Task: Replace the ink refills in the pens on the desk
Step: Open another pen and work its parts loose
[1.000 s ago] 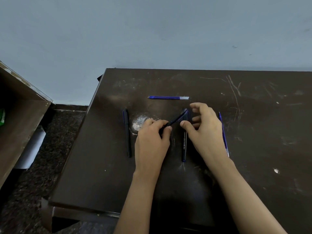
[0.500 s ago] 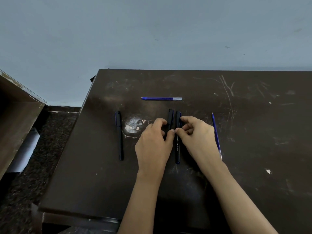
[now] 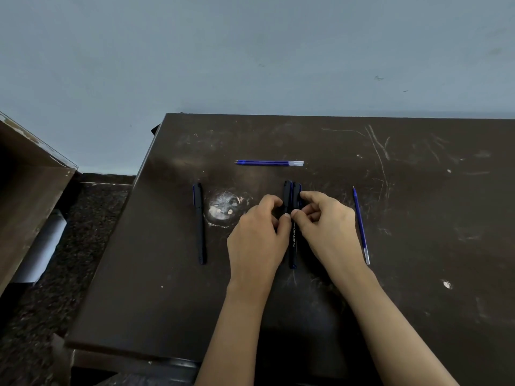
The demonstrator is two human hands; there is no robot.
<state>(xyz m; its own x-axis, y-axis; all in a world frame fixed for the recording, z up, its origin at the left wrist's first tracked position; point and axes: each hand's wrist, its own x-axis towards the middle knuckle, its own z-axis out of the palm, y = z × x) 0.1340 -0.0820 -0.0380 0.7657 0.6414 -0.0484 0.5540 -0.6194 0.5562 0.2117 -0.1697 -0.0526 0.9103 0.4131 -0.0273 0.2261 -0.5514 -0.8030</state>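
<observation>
Counter (image 3: 418, 246) centre: left hand (image 3: 257, 238) pinches left pen (image 3: 287, 195); right hand (image 3: 327, 228) pinches right pen (image 3: 293, 243); pens touching. Third pen (image 3: 200, 224) 9 o'clock; refill pair (image 3: 269, 162) 12; single refill (image 3: 361, 224) 3.

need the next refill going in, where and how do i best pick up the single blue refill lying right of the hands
Probably pinch the blue refill at mid-shaft, from straight above, thumb and fingertip on its two long sides. It is thin, lies flat on the desk and runs near to far; the right hand is nearest.
</observation>
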